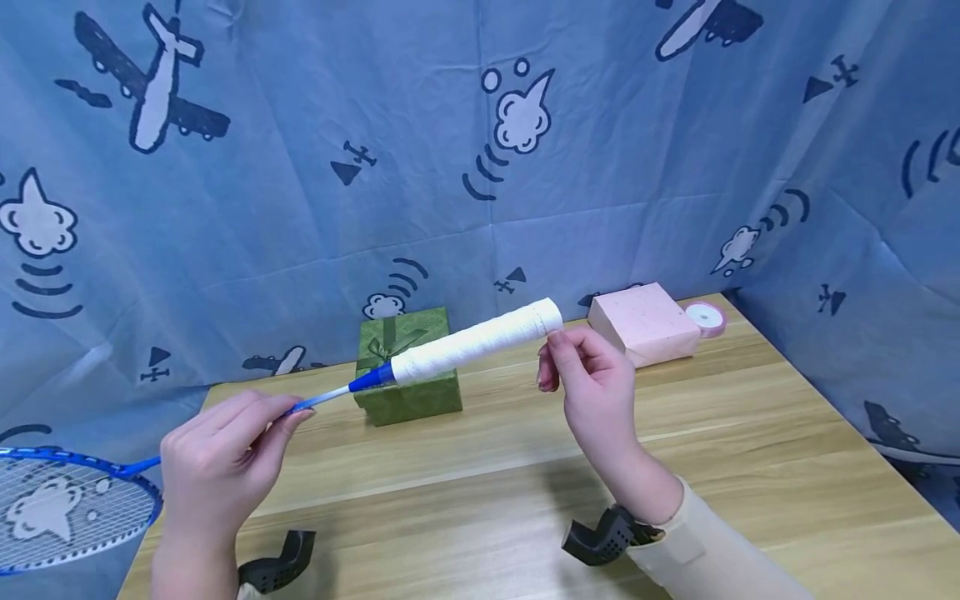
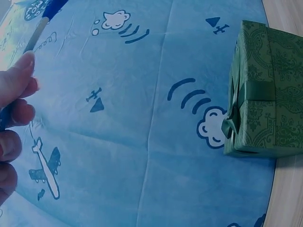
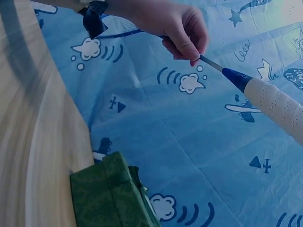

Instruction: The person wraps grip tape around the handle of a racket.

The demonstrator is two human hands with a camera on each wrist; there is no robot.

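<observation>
A makeshift recording corner, more staged set than lived-in room, is being shown. The wooden tabletop [image 1: 750, 467] is being enclosed at its far and right edges by a creased blue cloth backdrop [image 1: 300, 208] printed with cartoon planes and clouds. Along the far edge, a green gift box [image 1: 420, 392], a pink box [image 1: 645, 321] and a ribbon roll [image 1: 707, 317] are being displayed as props.

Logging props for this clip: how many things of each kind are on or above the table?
Badminton racket: 1
Gift boxes: 2, green box and pink box
Ribbon roll: 1
Total: 4
</observation>
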